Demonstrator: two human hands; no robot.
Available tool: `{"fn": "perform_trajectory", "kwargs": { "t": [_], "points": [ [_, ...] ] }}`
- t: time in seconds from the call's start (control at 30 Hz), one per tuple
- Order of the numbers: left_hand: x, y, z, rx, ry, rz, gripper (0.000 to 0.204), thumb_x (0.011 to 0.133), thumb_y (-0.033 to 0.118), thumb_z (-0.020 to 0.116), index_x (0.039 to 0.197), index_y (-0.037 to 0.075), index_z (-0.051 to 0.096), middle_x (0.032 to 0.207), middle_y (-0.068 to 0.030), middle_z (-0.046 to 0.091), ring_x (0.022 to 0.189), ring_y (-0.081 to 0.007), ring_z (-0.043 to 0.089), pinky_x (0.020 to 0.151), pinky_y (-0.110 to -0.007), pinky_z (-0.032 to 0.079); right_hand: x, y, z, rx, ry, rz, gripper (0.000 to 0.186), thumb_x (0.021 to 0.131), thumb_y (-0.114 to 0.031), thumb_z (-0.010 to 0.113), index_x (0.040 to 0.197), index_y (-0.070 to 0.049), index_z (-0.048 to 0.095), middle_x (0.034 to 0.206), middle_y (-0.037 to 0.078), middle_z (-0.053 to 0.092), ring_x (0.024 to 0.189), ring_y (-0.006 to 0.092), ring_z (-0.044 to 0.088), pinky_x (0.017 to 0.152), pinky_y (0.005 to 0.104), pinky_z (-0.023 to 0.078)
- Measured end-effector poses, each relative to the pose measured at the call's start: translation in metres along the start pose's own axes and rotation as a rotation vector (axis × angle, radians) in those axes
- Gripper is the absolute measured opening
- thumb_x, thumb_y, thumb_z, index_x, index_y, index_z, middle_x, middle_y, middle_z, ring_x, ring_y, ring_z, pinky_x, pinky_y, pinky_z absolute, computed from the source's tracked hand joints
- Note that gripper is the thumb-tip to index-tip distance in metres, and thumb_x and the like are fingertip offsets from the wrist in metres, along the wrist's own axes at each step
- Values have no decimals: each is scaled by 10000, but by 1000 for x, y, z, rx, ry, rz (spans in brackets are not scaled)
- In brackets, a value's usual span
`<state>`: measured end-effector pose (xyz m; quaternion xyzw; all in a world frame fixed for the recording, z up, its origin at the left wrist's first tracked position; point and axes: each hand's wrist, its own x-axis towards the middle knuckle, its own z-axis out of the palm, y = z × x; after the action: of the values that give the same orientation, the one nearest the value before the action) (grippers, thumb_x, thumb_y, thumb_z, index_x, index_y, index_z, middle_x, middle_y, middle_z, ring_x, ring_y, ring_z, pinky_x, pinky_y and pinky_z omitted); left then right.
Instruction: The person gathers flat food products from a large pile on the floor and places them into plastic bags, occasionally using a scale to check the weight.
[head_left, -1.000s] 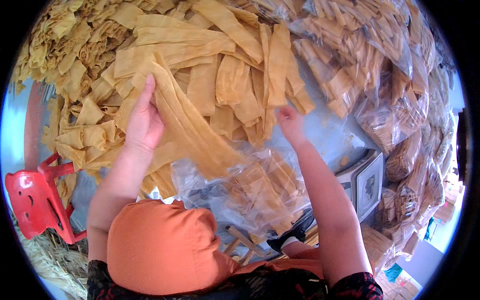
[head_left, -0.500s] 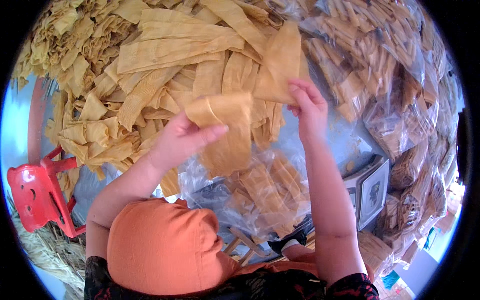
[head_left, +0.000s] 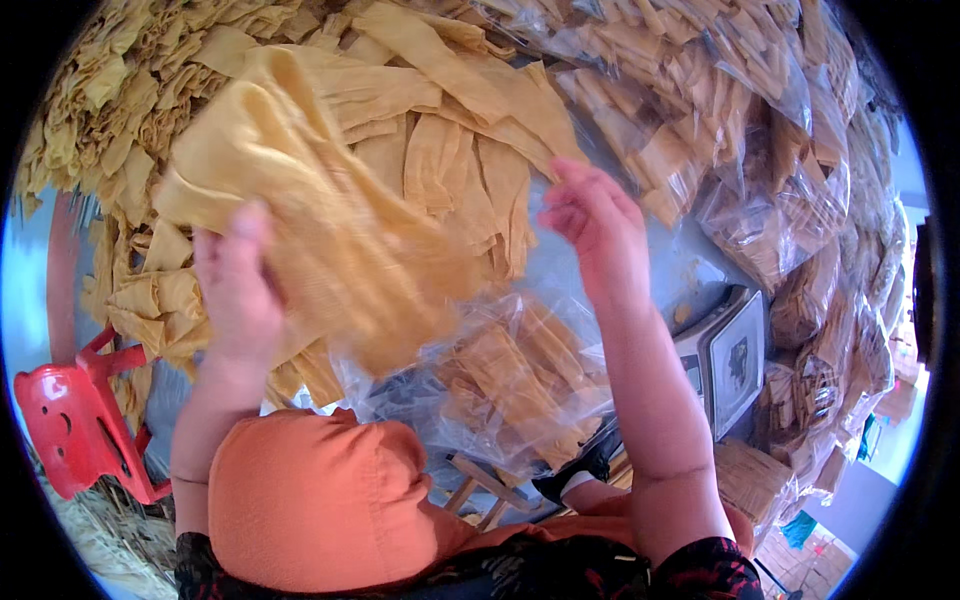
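My left hand (head_left: 240, 285) is closed on a large folded tan sheet (head_left: 290, 190) that looks like tofu skin. It is lifted above the left side of the pile and its lower end is smeared by motion. Over the pile's right edge, my right hand (head_left: 597, 225) has its fingers bent together at the edge of another tofu skin sheet (head_left: 548, 115), which lies on the pile. Many loose sheets (head_left: 440, 165) overlap beneath and beyond both hands. Below them, between my forearms, a clear plastic bag (head_left: 520, 375) holds several folded sheets.
Filled clear bags (head_left: 745, 210) are heaped along the right. A grey device with a panel (head_left: 735, 365) stands beside my right forearm. At the left is a red plastic stool (head_left: 75, 420). Orange cloth (head_left: 320, 500) bulges up in front of me. Crumpled pieces (head_left: 110, 100) fill the far left.
My left hand has swung left and nearer with its sheet, which now spreads wider. My right hand has shifted slightly left. The whole view has turned a little.
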<state>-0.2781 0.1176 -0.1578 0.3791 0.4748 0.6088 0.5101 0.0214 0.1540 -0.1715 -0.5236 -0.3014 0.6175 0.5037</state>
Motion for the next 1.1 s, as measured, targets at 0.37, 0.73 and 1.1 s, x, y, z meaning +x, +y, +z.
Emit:
{"fn": "perform_trajectory", "kwargs": {
  "t": [0.37,0.73,1.1],
  "points": [
    [12,-38,13,-208,195,-412,394,918,203,599,1271,90,467,1185,-46,581,1068,-172,574,919,-338,490,151,123,-113,-148,612,250,401,775,-223,743,1074,-10,580,931,83,602,692,161,555,588,306,484],
    [11,-44,27,-245,123,-406,383,908,97,597,1272,131,481,1196,-38,581,1077,-177,574,915,-344,496,114,107,-153,130,679,14,286,738,-220,793,903,-38,646,852,46,617,694,135,542,615,252,442],
    [6,-47,36,-235,-2,-380,434,911,53,589,1307,163,447,1238,-19,555,1101,-163,554,936,-340,477,104,133,-160,84,740,63,339,766,-115,754,1030,-34,557,893,62,615,786,165,586,730,283,475]
  ]
}}
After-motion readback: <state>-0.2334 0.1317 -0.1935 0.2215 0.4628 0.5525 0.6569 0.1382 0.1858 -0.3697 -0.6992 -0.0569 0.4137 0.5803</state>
